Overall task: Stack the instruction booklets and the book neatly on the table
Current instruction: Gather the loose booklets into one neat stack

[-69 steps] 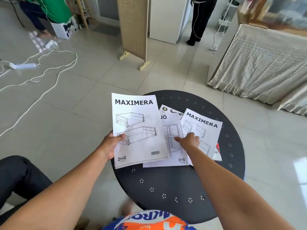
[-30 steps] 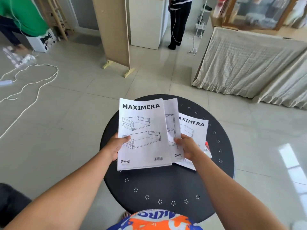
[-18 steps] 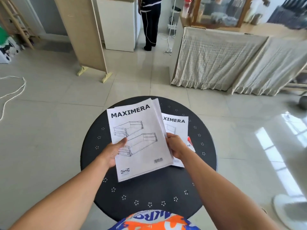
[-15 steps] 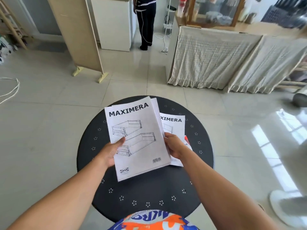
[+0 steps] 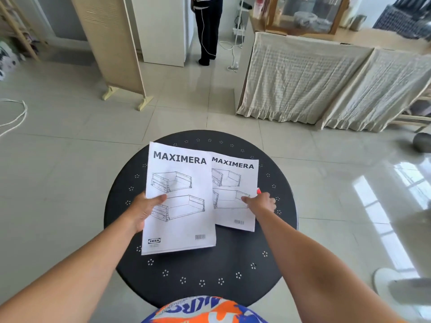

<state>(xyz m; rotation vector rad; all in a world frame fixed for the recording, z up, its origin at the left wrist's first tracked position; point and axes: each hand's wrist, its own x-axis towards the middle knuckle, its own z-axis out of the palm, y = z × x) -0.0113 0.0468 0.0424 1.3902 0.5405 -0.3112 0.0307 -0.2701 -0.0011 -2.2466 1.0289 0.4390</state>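
On the round black table [image 5: 200, 264] a large white MAXIMERA booklet [image 5: 179, 201] is gripped at its left edge by my left hand [image 5: 145, 209], thumb on the cover. Another booklet lies hidden under it. To its right lies a smaller MAXIMERA booklet [image 5: 234, 192], partly tucked under the large one. My right hand [image 5: 260, 202] pinches its right edge. A sliver of a red book [image 5: 258, 190] peeks out beneath that edge, just above my right hand.
A cloth-covered counter [image 5: 303, 78] stands behind the table to the right. A wooden panel on feet [image 5: 112, 43] and a standing person [image 5: 207, 29] are further back. A white cable [image 5: 14, 113] lies on the tiled floor at left, a white fan base [image 5: 391, 287] at lower right.
The middle booklet has slid fully under the large one in my left hand. My right hand moved right onto the smaller booklet's edge. The view panned right.
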